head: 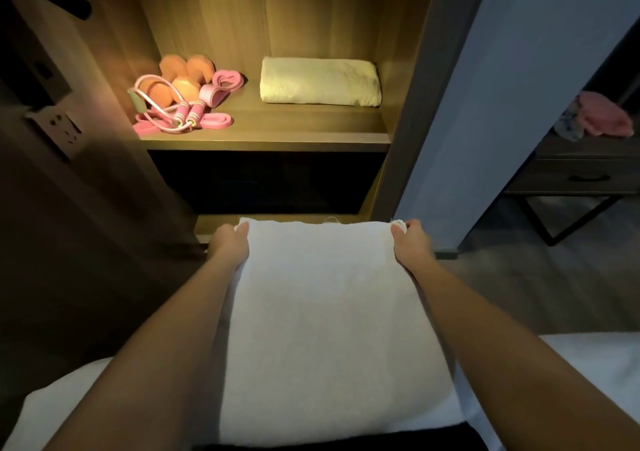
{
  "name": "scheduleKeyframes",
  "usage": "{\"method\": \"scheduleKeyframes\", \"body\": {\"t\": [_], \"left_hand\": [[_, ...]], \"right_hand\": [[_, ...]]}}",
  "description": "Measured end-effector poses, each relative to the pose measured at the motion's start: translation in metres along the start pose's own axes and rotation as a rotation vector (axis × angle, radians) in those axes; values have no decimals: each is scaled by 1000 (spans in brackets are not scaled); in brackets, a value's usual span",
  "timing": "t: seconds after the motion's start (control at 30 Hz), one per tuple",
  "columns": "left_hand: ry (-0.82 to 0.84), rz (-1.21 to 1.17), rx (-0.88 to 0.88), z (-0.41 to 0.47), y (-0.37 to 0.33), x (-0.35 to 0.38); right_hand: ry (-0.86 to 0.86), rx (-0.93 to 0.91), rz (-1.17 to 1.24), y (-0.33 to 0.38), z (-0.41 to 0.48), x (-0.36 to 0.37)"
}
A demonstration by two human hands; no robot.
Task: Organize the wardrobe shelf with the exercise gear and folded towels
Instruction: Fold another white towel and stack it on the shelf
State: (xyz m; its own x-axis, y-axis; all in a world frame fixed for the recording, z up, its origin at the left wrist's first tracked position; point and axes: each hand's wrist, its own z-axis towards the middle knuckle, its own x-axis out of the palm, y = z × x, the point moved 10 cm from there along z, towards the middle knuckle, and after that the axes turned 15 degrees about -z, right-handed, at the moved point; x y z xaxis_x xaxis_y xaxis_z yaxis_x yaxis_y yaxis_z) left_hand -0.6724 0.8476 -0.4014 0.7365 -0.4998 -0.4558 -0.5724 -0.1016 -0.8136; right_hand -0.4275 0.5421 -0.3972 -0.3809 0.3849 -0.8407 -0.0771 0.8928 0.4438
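the white towel [329, 312] is being held out flat in front of the wardrobe, below the lit shelf [263, 139]. the left hand [230, 246] and right hand [412, 243] are each pinching a far corner, fingers [242, 229] clamped on the cloth. its long axis is running away from the person, while the folded cream towel [320, 82] is lying crosswise up ahead, right of the pink exercise gear [176, 104]; neither hand is sitting nearer.
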Motion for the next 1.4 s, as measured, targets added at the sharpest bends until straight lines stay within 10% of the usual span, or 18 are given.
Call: {"method": "scheduleKeyframes", "body": {"t": [0.2, 0.43, 0.73, 1.0, 1.4], "left_hand": [[186, 2, -333, -24, 70, 22], [77, 27, -90, -26, 52, 3], [325, -184, -465, -80, 112, 6], [227, -110, -123, -71, 48, 2], [319, -81, -414, -104, 109, -12]], "right_hand": [[303, 168, -81, -30, -15, 46], [36, 71, 32, -31, -4, 24], [582, 185, -36, -72, -65, 48], [310, -35, -9, -28, -45, 19], [629, 209, 97, -92, -96, 39]]}}
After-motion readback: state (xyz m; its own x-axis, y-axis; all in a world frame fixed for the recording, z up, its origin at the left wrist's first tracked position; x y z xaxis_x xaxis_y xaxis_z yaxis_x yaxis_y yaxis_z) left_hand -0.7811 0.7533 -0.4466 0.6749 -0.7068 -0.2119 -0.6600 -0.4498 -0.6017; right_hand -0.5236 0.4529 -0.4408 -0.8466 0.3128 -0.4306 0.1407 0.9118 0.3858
